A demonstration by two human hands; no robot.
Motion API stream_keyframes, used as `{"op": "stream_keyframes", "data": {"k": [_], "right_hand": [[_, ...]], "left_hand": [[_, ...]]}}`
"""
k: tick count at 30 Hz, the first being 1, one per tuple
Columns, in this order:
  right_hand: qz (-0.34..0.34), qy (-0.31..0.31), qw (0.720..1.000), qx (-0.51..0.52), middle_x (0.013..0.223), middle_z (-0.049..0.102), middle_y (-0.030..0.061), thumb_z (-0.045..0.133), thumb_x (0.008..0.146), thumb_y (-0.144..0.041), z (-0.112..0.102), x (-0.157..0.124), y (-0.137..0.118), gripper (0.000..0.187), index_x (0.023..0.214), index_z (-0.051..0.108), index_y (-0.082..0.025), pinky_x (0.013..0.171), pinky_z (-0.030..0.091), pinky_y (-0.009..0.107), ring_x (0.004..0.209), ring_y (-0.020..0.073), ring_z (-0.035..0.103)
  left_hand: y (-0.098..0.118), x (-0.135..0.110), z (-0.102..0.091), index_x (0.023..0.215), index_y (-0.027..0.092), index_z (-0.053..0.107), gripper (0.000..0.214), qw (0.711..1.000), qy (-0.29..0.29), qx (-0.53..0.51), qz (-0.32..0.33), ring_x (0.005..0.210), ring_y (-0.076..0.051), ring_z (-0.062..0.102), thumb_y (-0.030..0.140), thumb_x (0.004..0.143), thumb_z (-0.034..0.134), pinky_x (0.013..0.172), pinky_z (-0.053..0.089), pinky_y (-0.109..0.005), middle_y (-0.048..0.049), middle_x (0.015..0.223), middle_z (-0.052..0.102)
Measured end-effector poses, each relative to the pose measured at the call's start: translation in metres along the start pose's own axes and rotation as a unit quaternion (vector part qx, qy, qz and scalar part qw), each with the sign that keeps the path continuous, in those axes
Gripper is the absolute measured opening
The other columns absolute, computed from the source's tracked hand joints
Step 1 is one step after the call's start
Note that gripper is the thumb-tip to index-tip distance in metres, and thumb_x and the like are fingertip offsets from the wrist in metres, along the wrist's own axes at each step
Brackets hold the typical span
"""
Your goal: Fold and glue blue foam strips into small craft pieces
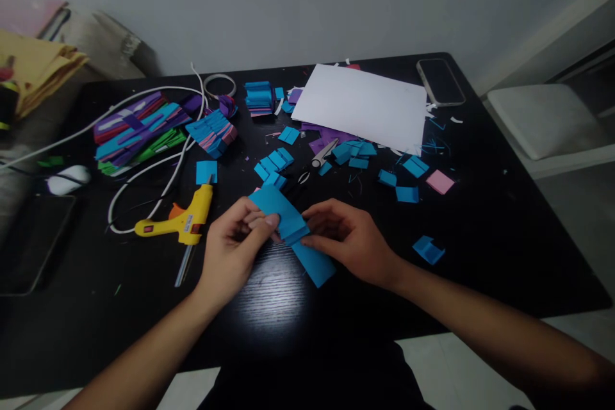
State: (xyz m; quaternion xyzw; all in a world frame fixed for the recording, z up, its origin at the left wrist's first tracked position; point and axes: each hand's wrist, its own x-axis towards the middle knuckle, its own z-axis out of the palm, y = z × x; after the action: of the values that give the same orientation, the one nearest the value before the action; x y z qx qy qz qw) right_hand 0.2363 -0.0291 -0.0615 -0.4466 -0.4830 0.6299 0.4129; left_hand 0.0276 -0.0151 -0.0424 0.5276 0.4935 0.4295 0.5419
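Note:
Between my two hands is a folded blue paper strip (314, 262), held just above the black table. My left hand (240, 240) pinches its upper left part with the thumb on top. On the other side, my right hand (353, 240) grips the fold at the strip's right edge between thumb and fingers. The strip's lower end sticks out toward me. Just beyond the hands lie small folded blue paper pieces (273, 165) and a pair of scissors (324, 154), partly covered by paper.
A yellow glue gun (189, 218) lies left of my hands, its white cable (113, 208) looping behind. Bundled coloured strips (139, 131) sit at the back left. White paper sheets (365, 102) and a phone (441, 81) lie at the back right. Blue scraps (428, 250) and a pink piece (441, 182) are rightward.

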Motion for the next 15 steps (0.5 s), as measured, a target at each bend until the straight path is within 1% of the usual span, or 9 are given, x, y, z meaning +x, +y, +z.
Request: {"op": "stream_keyframes", "data": {"k": [3, 6, 8, 12, 15], "right_hand": [[-0.001, -0.017, 0.999, -0.038, 0.098, 0.079, 0.0025, 0.083, 0.082, -0.02, -0.0004, -0.001, -0.0011, 0.028, 0.108, 0.075, -0.021, 0.077, 0.057, 0.029, 0.085, 0.0151, 0.072], [-0.011, -0.036, 0.997, -0.068, 0.098, 0.078, 0.0031, 0.085, 0.08, -0.022, -0.0007, -0.002, -0.0046, 0.032, 0.111, 0.074, -0.02, 0.076, 0.058, 0.03, 0.084, 0.0161, 0.072], [-0.023, -0.046, 0.995, -0.085, 0.098, 0.078, 0.0035, 0.085, 0.081, -0.026, -0.0009, -0.0026, -0.0069, 0.034, 0.112, 0.074, -0.02, 0.077, 0.058, 0.031, 0.085, 0.0174, 0.072], [-0.051, -0.022, 0.99, -0.131, 0.093, 0.078, 0.0026, 0.081, 0.087, -0.032, -0.0016, -0.0034, -0.0073, 0.021, 0.104, 0.077, -0.02, 0.078, 0.056, 0.03, 0.085, 0.0178, 0.072], [-0.054, -0.012, 0.989, -0.139, 0.092, 0.079, 0.0019, 0.08, 0.088, -0.032, -0.002, -0.0034, -0.0056, 0.018, 0.103, 0.077, -0.021, 0.076, 0.056, 0.03, 0.083, 0.0177, 0.072]], "left_hand": [[0.0004, 0.0025, 0.0009, 0.081, 0.018, 0.064, 0.018, 0.999, 0.008, -0.031, -0.012, 0.061, -0.011, 0.058, 0.029, 0.087, 0.078, 0.063, 0.05, -0.023, 0.0031, 0.065, 0.061], [0.002, 0.0028, 0.0033, 0.078, 0.018, 0.063, 0.022, 1.0, 0.007, -0.027, -0.002, 0.059, -0.008, 0.05, 0.026, 0.082, 0.082, 0.06, 0.046, -0.02, 0.0054, 0.064, 0.054], [0.0035, 0.0021, 0.0045, 0.08, 0.018, 0.065, 0.019, 1.0, -0.001, -0.016, 0.004, 0.06, -0.009, 0.051, 0.026, 0.081, 0.083, 0.059, 0.046, -0.021, 0.0045, 0.066, 0.056], [0.0044, 0.0008, 0.0045, 0.084, 0.018, 0.068, 0.014, 1.0, -0.011, 0.004, 0.019, 0.059, -0.01, 0.055, 0.024, 0.083, 0.081, 0.058, 0.048, -0.022, 0.0034, 0.066, 0.062], [0.002, 0.0004, 0.0033, 0.084, 0.019, 0.067, 0.014, 1.0, -0.006, 0.005, 0.026, 0.06, -0.011, 0.059, 0.026, 0.087, 0.078, 0.06, 0.051, -0.022, 0.0027, 0.067, 0.064]]}}
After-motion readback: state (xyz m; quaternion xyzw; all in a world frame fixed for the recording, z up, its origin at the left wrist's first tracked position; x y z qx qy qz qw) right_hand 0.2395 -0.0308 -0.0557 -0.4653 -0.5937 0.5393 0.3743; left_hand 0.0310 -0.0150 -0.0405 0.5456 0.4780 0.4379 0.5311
